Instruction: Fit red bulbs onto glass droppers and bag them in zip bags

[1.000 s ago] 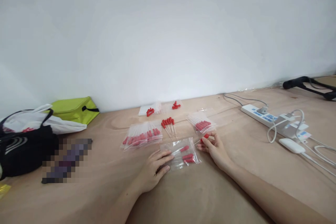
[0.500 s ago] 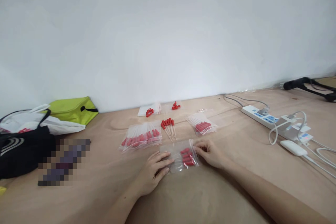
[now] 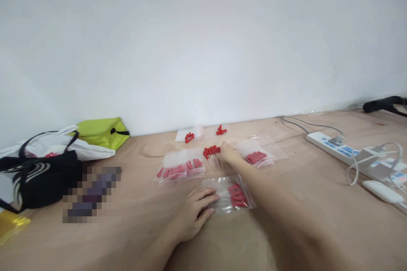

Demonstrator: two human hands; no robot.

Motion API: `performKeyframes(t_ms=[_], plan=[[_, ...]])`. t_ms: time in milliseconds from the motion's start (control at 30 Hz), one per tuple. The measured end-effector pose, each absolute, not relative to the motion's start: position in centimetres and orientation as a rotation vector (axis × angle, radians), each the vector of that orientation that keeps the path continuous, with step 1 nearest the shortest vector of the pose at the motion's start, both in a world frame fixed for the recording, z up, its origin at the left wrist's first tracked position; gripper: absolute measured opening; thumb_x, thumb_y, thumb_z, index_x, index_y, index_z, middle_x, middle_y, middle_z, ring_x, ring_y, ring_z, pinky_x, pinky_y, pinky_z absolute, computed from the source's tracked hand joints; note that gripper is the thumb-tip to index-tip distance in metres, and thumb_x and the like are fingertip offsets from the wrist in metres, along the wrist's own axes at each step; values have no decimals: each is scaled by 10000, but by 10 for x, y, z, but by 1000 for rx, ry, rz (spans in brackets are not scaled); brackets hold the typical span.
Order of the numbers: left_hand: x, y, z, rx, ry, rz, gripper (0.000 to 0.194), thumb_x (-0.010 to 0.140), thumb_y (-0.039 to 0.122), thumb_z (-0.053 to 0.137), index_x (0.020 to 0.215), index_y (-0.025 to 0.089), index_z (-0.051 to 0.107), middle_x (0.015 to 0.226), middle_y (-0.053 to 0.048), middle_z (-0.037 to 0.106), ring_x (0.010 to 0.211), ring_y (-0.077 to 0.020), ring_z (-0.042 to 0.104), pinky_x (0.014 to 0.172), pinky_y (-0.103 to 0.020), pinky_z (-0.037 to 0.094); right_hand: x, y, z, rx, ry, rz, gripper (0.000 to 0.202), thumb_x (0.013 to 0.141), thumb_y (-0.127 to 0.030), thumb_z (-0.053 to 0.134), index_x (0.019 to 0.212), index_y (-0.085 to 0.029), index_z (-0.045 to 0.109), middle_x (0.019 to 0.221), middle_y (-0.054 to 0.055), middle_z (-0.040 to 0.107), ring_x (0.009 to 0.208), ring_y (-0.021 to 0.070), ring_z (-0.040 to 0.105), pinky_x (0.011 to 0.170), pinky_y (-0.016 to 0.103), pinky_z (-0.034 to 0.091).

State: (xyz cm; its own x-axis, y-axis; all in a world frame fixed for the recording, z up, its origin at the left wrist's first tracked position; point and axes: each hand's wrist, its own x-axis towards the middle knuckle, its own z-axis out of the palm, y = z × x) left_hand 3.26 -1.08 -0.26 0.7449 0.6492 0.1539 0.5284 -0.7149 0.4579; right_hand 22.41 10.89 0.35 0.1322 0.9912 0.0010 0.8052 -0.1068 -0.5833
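Observation:
My left hand [image 3: 197, 214] rests on the table, its outstretched fingers lying on the left edge of a clear zip bag [image 3: 219, 207]. Inside that bag are several thin pale sticks with red ends [image 3: 237, 195]. My right hand [image 3: 228, 153] is beside a fanned group of loose red-tipped sticks [image 3: 212, 151], at their right. Its fingertips are mostly hidden behind the hand, so any grip is unclear. Left of the loose sticks lies a pile of filled zip bags [image 3: 181, 167]; a smaller stack of filled bags [image 3: 257, 156] lies to the right.
Against the wall are small red pieces [image 3: 189, 137] on plastic bags and another red group [image 3: 221, 130]. At right, a white power strip [image 3: 330, 145] trails cables and a white adapter [image 3: 381, 191]. A black bag [image 3: 47, 182] and a lime-green bag [image 3: 101, 131] stand at left.
My right hand has left the right edge of the front bag and moved forward to the loose sticks. My left hand stays on the bag. The view has shifted slightly right-to-left.

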Motion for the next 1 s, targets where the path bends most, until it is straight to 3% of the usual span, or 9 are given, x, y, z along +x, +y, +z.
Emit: performKeyframes(t_ms=[200,333,467,533,600,800,1000], plan=[[33,-11,-2,2531,899,441,338,842,224,453,1170,276,516,1220,-33,521,1123,-197,458,997,-405,310,236,110,6,-1972,-1746,559,292,702,-109,482,989,-98,535,883,164,629,841,239,600,676,286,435],[32,-10,-2,2524,903,437,339,843,230,448,1171,279,518,1229,-28,517,1132,-199,452,1007,-409,295,267,81,11,-1882,-1695,499,436,727,-100,419,1161,-69,389,924,161,601,857,220,582,721,289,430],[34,-11,1,2516,929,429,331,846,240,442,1164,277,525,1233,-27,519,1137,-199,453,1010,-414,294,304,30,-4,-1457,-1287,544,523,767,-247,408,1244,-157,214,837,34,549,596,136,559,549,266,453],[35,-11,4,2509,944,426,328,842,236,447,1156,276,532,1230,-25,524,1140,-199,453,1011,-421,295,314,6,-15,-1333,-1110,621,505,751,-333,463,1187,-208,239,783,-18,508,495,105,511,448,241,428],[36,-12,6,2503,943,423,326,837,225,452,1146,281,538,1224,-19,533,1146,-196,452,1015,-427,291,316,-11,-23,-1260,-978,663,490,710,-385,535,1098,-229,279,738,-44,480,485,99,503,443,240,438],[37,-13,8,2483,948,413,325,825,209,473,1135,272,550,1213,-21,544,1158,-203,447,1021,-442,283,299,-13,-31,-1149,-837,791,498,653,-458,613,976,-253,292,706,-47,501,547,127,555,533,291,501],[36,-12,4,2485,968,400,331,824,197,476,1135,283,551,1262,-20,499,1167,-200,437,1025,-450,266,286,-17,-34,-1086,-926,1051,400,683,-517,561,903,-234,381,686,-35,548,556,124,567,565,294,493]])
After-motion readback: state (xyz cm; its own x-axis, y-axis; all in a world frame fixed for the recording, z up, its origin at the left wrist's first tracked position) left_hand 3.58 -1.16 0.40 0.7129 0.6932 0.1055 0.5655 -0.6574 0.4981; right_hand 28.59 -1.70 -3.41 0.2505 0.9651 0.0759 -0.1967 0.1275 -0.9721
